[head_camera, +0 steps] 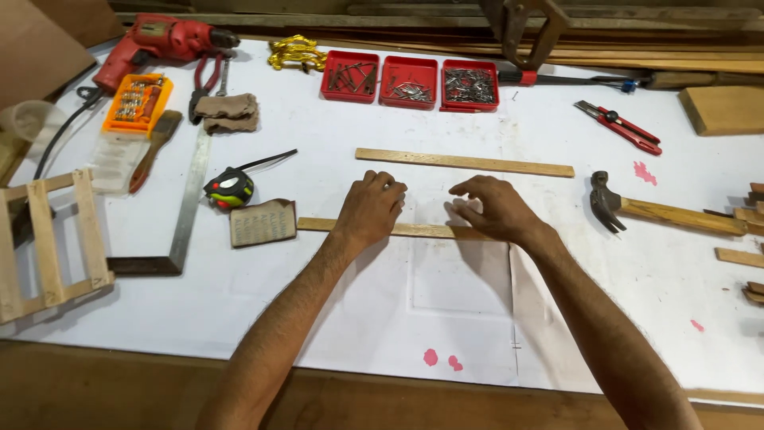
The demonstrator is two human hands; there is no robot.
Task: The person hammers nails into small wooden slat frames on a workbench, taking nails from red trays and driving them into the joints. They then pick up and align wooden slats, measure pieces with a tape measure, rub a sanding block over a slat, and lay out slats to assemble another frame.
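Pressing flat on near wooden strip (414,230): left hand (370,209), fingers curled, and right hand (497,209), fingers loosely spread. Long axis left to right, parallel to white tabletop's (239,318) near edge; bare surface nearer. Beyond, second wooden strip (464,162), parallel, well apart. Flanking: sandpaper block (263,222), tape measure (230,188), claw hammer (660,210). Farthest: three red trays (411,81).
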